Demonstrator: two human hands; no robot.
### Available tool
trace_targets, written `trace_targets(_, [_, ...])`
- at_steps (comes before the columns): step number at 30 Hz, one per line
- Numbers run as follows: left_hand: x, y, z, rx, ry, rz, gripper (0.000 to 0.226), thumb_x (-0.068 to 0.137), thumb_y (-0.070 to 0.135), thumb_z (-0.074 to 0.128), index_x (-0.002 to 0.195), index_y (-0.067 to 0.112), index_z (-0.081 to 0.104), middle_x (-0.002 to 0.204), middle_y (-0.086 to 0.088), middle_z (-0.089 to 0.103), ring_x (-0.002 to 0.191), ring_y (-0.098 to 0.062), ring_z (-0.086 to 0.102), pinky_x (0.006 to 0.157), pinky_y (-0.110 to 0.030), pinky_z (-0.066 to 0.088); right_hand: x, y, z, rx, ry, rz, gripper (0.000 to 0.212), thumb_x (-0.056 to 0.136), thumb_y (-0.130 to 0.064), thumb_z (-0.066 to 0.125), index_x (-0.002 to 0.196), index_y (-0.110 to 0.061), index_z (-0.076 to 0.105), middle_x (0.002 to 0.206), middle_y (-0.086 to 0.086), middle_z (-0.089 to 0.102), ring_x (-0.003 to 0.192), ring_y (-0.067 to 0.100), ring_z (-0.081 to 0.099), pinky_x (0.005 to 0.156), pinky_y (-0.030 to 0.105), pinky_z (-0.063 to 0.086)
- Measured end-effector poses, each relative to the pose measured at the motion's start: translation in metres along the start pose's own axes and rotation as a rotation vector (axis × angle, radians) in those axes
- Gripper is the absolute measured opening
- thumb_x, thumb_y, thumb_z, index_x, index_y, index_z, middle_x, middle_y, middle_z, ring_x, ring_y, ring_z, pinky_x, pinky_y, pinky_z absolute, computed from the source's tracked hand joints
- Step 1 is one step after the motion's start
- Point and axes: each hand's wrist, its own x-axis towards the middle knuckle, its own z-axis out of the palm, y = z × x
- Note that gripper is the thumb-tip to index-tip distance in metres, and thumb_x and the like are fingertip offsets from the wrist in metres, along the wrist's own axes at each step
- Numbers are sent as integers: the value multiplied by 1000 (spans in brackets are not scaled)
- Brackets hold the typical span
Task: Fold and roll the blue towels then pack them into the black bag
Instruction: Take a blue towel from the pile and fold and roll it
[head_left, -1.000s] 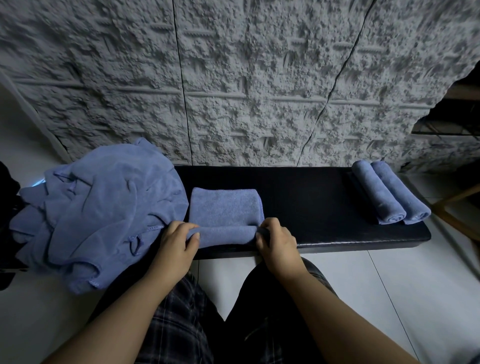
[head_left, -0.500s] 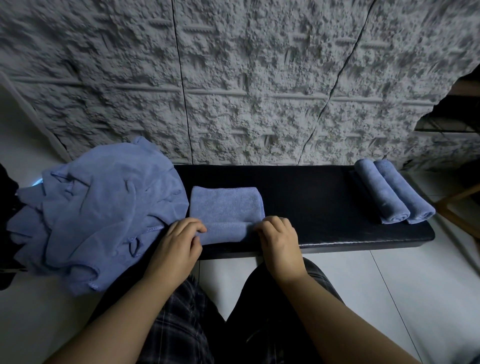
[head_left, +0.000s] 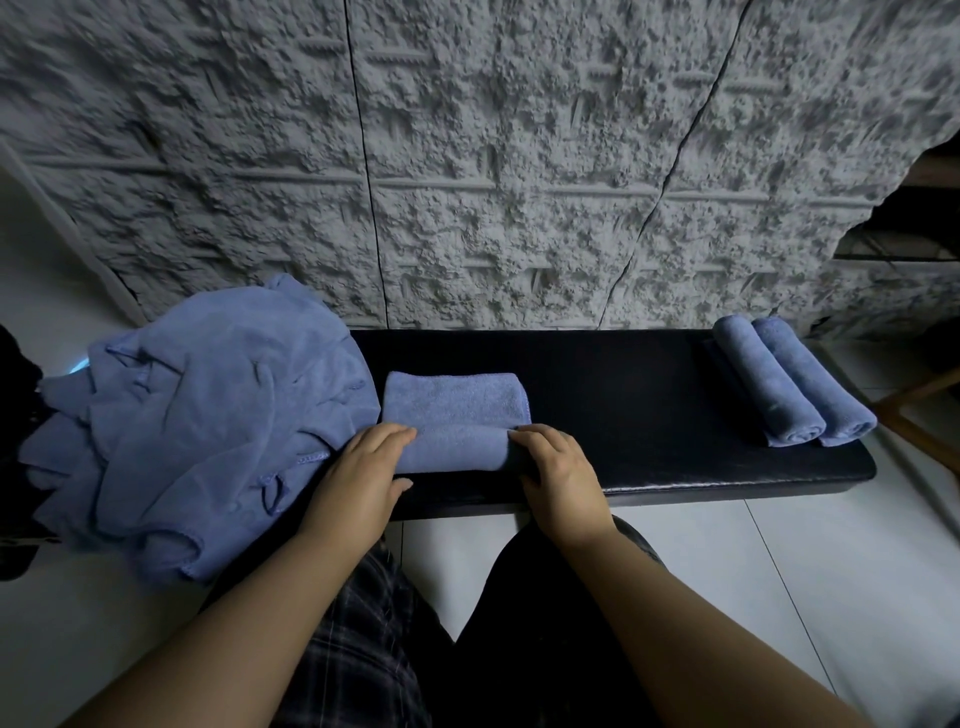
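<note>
A folded blue towel (head_left: 454, 415) lies on the black bench (head_left: 623, 415), its near part rolled up into a thick tube. My left hand (head_left: 358, 478) grips the roll's left end with curled fingers. My right hand (head_left: 558, 470) grips the roll's right end the same way. Two finished blue rolls (head_left: 795, 384) lie side by side at the bench's right end. A heap of loose blue towels (head_left: 197, 415) covers the bench's left end. A dark shape (head_left: 15, 447) at the far left edge may be the black bag; I cannot tell.
A rough grey textured wall (head_left: 467, 156) rises right behind the bench. Pale floor tiles (head_left: 779, 571) run under and in front of the bench. A wooden frame (head_left: 924, 410) stands at the far right. My knees are below the bench edge.
Both hands have rolled the towel's near edge away from me. The roll is thicker and the flat part beyond it is shorter.
</note>
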Motion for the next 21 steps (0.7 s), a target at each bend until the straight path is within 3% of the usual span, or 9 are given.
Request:
trace_targets(5, [6, 0, 0, -54, 6, -20, 49, 76, -7, 68, 123, 4, 57, 123, -8, 58, 113, -24, 55, 100, -26, 36, 0, 0, -3, 56, -61, 72, 38, 91, -9, 53, 128, -17, 55, 126, 0, 56, 113, 18, 47, 91, 19, 34])
trace_targets(10, [1, -2, -5, -176, -31, -59, 43, 86, 4, 61, 128, 10, 53, 126, -4, 55, 116, -20, 50, 102, -25, 34, -4, 1, -8, 124, -102, 102, 32, 93, -16, 53, 125, -20, 55, 115, -1, 58, 105, 16, 48, 85, 20, 35])
trace_targets(16, [-15, 4, -8, -341, -42, -145, 35, 92, 13, 54, 127, 17, 52, 119, 6, 49, 112, -9, 45, 97, -21, 32, -8, -1, -21, 321, -185, 229, 18, 93, -18, 49, 110, -22, 53, 101, -10, 58, 92, 6, 55, 72, 14, 43])
trace_targets(21, [-19, 5, -6, -388, -76, -205, 31, 96, 17, 47, 126, 16, 52, 119, 4, 48, 114, -10, 43, 99, -24, 33, -12, -2, -23, 298, -259, 291, 24, 95, -23, 45, 118, -19, 50, 111, -4, 56, 102, 10, 53, 88, 29, 48])
